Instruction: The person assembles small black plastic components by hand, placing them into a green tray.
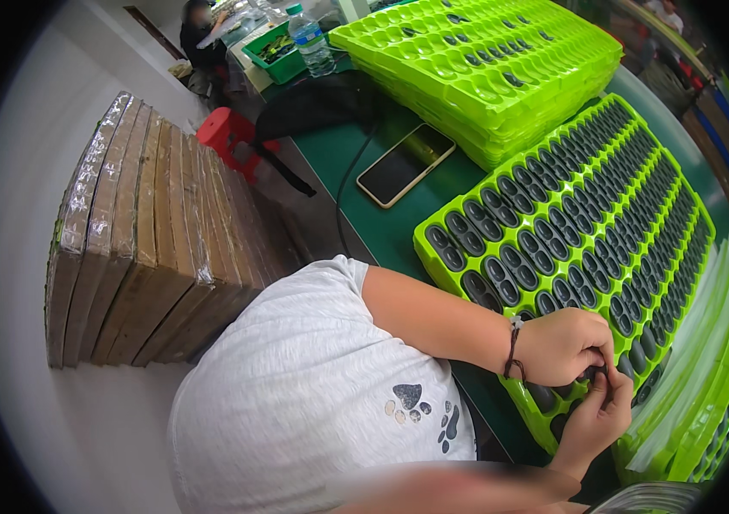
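Left hand (557,345) and right hand (597,421) pinch a small black piece (590,373) between them above a lime-green plastic tray (433,265).

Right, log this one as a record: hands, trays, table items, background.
Left hand: bracelet at wrist, fingertips closed on a small dark piece, partly hidden
Right hand: fingertips pinched at the same piece
Under the hands: bright green tray with rows of dark oval pieces
Beside it: stack of green trays, some dark pieces on top
Green table: phone near the stack; bottle farther off
Background: brown cardboard packs, red stool, another person
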The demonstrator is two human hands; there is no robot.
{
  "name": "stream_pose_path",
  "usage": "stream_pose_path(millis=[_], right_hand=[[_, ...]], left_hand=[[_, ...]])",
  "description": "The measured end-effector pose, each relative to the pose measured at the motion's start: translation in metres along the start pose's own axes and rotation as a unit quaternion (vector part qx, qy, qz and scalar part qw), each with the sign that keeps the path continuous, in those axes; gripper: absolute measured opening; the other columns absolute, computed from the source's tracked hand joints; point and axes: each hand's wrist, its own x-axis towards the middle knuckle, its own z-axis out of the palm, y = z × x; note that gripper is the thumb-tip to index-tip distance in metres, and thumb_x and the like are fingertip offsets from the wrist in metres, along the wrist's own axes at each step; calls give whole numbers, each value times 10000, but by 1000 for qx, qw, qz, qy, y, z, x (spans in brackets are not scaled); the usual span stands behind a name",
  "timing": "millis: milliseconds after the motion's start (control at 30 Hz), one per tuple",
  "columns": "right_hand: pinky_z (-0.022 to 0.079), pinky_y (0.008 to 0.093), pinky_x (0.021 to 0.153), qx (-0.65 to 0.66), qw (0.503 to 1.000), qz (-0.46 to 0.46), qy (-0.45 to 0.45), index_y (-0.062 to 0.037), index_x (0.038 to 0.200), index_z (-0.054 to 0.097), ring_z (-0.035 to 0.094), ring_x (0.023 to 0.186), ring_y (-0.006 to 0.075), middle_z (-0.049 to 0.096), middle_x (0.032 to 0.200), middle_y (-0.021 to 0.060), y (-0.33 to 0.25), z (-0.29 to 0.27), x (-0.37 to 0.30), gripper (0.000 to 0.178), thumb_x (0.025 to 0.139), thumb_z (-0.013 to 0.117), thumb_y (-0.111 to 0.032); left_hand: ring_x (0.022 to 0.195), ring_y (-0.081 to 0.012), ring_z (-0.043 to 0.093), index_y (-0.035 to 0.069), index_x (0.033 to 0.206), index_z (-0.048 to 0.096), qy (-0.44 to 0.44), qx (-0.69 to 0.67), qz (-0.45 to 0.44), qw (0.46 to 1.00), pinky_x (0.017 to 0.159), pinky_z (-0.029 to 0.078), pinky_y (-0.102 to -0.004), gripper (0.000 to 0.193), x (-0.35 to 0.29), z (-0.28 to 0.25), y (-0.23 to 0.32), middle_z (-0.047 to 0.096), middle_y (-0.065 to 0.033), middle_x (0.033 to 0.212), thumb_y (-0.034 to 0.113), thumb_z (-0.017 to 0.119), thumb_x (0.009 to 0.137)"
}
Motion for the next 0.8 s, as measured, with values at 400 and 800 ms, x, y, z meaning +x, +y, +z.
stream_pose_path(millis=[400,800], right_hand=[[507,291,644,-53,997,-46,12,49,912,579,603,706,171,626,825,114,-4,3,-1,79,883,527,101],[425,187,641,152,984,93,18,12,1116,586,553,756,73,627,963,38,-16,-4,6,164,964,539,-25]], left_hand=[[752,-317,615,8,860,607,9,14,24,1000,634,494,-370,129,-3,5,-2,610,-140,817,-72,605,759],[763,-220,620,26,956,639,5,-95,-54,994,665,507,-318,120,6,-3,12,603,-84,867,4,645,838]])
